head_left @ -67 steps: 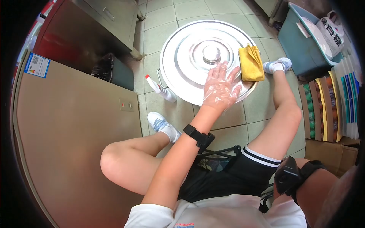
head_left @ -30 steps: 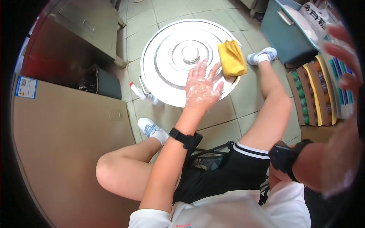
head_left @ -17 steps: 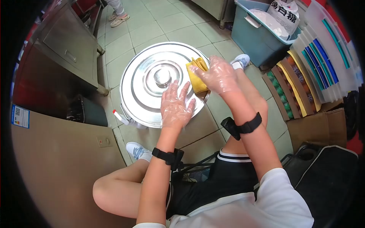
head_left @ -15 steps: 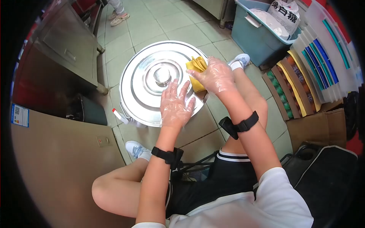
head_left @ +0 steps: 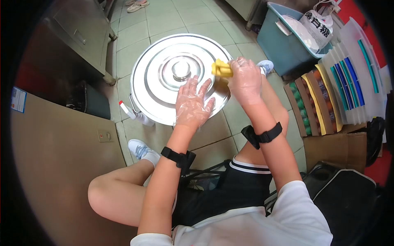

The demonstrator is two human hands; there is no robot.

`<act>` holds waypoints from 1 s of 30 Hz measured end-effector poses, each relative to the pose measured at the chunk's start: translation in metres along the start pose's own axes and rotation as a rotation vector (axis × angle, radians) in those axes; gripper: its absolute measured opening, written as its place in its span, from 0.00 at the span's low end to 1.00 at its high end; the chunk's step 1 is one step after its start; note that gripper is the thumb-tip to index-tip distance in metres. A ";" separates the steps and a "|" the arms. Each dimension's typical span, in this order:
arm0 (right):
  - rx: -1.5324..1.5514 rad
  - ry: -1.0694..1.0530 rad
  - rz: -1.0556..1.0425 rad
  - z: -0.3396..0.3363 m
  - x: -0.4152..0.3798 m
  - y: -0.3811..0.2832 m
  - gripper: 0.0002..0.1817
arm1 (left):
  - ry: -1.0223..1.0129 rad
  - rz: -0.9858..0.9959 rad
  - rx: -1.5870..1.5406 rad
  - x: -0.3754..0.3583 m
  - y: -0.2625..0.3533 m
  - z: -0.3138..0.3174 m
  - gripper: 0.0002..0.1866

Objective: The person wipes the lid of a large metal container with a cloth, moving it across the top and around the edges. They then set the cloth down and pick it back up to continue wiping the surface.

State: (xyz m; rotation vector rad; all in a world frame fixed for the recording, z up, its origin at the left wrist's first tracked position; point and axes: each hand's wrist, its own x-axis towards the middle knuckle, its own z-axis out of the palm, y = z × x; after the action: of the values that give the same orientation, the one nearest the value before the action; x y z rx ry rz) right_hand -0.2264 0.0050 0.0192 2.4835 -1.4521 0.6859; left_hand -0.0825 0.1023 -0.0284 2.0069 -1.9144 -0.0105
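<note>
A round shiny metal pot lid (head_left: 152, 82) with a knob (head_left: 181, 69) in its centre lies on a large pot in front of me. My left hand (head_left: 193, 102), in a clear plastic glove, rests on the near part of the lid with its fingers spread. My right hand (head_left: 246, 81), gloved the same way, grips a folded yellow cloth (head_left: 221, 69) at the lid's right rim. Part of the cloth is hidden inside the fingers. Beside the pot's lower left stands a white spray bottle (head_left: 141, 117) with a red-tipped nozzle.
A blue-grey bin (head_left: 273, 47) holding a white bag (head_left: 315, 26) stands at the upper right. Trays of wrapped round items (head_left: 301, 108) and clear plastic boxes (head_left: 349, 82) are stacked on the right. Metal cabinets (head_left: 61, 164) line the left. Another person's foot (head_left: 137, 6) shows at the top.
My right hand has turned and shifted slightly right with the cloth, which now looks more bunched. My left hand stays spread on the lid. The view has shifted a little.
</note>
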 end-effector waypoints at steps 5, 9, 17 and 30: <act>-0.124 -0.035 -0.164 0.023 -0.006 0.011 0.18 | -0.068 -0.020 0.032 0.000 0.001 -0.003 0.32; -0.154 0.103 -0.150 0.026 -0.009 0.004 0.19 | -0.107 -0.052 0.098 0.001 0.006 -0.002 0.34; 0.212 0.080 -0.155 0.022 -0.030 -0.002 0.22 | -0.067 -0.049 0.071 -0.001 0.003 0.002 0.33; 0.007 -0.218 -0.026 0.059 0.072 0.041 0.25 | -0.136 -0.057 0.131 0.002 0.010 -0.003 0.33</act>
State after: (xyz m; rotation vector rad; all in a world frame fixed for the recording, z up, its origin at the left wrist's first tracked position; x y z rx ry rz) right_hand -0.2146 -0.0939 -0.0013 2.6469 -1.4858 0.4273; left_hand -0.0915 0.1012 -0.0225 2.1985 -1.9855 -0.0381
